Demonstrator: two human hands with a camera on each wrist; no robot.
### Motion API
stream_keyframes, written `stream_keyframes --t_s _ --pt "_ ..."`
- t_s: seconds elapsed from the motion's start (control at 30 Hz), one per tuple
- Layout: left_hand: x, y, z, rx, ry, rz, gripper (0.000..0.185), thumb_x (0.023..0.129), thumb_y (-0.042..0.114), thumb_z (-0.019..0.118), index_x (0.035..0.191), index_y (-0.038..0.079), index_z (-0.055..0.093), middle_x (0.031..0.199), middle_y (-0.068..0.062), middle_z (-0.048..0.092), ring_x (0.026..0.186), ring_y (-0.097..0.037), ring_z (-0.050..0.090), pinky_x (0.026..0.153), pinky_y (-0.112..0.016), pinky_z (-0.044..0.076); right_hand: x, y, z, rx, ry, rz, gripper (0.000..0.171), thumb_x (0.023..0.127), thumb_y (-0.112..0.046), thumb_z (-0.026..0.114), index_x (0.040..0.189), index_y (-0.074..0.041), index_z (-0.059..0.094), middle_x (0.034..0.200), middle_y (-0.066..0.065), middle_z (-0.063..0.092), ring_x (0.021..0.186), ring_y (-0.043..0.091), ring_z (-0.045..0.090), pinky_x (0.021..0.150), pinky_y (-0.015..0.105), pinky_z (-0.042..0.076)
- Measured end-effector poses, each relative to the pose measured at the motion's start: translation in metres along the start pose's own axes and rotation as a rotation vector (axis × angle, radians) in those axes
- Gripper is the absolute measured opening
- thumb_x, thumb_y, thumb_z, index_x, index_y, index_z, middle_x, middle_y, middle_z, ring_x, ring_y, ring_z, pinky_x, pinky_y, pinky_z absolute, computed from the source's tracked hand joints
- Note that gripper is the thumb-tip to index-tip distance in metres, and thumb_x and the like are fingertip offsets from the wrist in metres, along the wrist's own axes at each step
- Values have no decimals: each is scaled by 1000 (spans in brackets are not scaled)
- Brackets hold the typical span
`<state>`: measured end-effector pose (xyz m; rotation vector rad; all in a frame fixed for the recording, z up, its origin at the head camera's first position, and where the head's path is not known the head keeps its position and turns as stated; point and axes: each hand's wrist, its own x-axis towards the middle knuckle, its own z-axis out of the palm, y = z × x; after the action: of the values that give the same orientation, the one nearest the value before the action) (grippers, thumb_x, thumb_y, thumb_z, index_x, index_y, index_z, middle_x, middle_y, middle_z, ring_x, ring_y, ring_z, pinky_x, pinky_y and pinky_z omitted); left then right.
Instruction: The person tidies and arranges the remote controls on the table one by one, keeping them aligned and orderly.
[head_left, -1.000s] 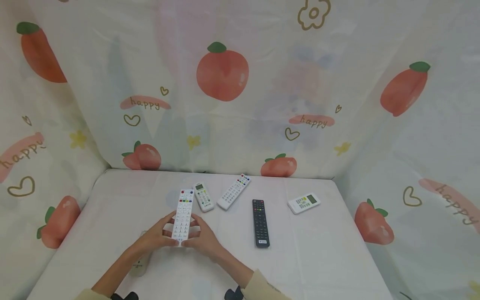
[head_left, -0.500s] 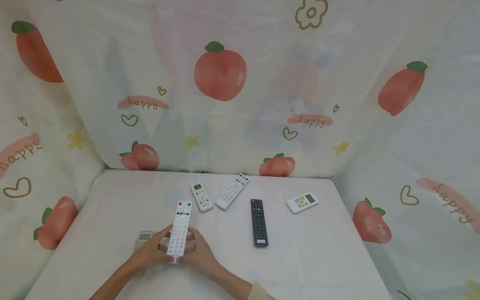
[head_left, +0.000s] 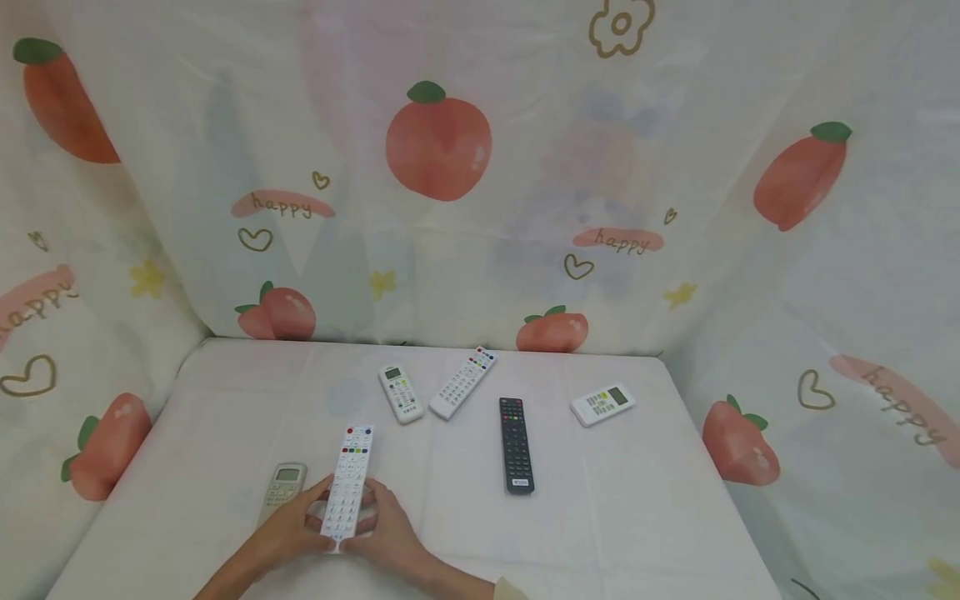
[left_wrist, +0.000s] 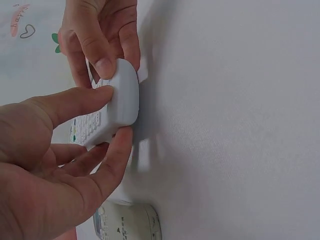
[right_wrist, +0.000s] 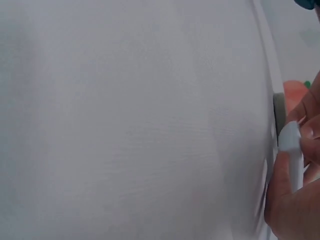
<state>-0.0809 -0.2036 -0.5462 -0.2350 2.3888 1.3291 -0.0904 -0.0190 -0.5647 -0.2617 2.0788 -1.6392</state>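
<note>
Both hands hold a white remote control (head_left: 347, 483) by its near end, its button face up. My left hand (head_left: 294, 527) grips its left side and my right hand (head_left: 388, 532) its right side. In the left wrist view, both thumbs press near the rounded end of the white remote (left_wrist: 127, 95), and fingers support it from beneath; a shadow lies on the cloth below. A beige remote control (head_left: 286, 482) with a small screen rests just beyond the left hand, its lower part hidden. At the right wrist view's edge, the white remote (right_wrist: 290, 140) shows only partly.
Farther back lie a small white remote with a screen (head_left: 401, 395) and a long white remote (head_left: 462, 384). A black remote (head_left: 517, 446) lies right of centre, and another white remote (head_left: 603, 406) farther right. Patterned cloth (head_left: 450, 275) walls the white-covered table (head_left: 637, 517).
Both hands have drawn the white remote toward the person and slightly left. The beige remote, earlier mostly covered by the left hand and forearm, now shows its screen and upper buttons.
</note>
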Motion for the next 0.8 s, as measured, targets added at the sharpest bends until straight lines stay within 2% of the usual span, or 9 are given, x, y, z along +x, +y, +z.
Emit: stream_keyframes --t_s 0.13,0.53,0.8 --pt "-3 -2 2 29 -10 -27 101 65 -3 86 151 -4 34 133 -20 53 83 -18 59 70 -33 53 -2 1 3 -11 -12 5 91 75 5 82 150 1 31 110 -3 46 84 5 60 72 19 53" --pt "-9 -9 2 72 -32 -26 98 65 -5 86 149 -9 34 129 -24 53 82 -19 60 72 -34 56 -8 3 14 -34 -35 -24 88 76 2 83 149 3 32 110 -5 44 84 2 59 74 17 52" --pt "-9 -8 2 88 -53 -52 99 66 -1 88 149 -10 33 134 -26 49 82 -19 60 72 -34 56 -9 0 13 -75 -49 -28 87 74 2 83 148 3 36 106 -7 46 80 2 59 72 16 51"
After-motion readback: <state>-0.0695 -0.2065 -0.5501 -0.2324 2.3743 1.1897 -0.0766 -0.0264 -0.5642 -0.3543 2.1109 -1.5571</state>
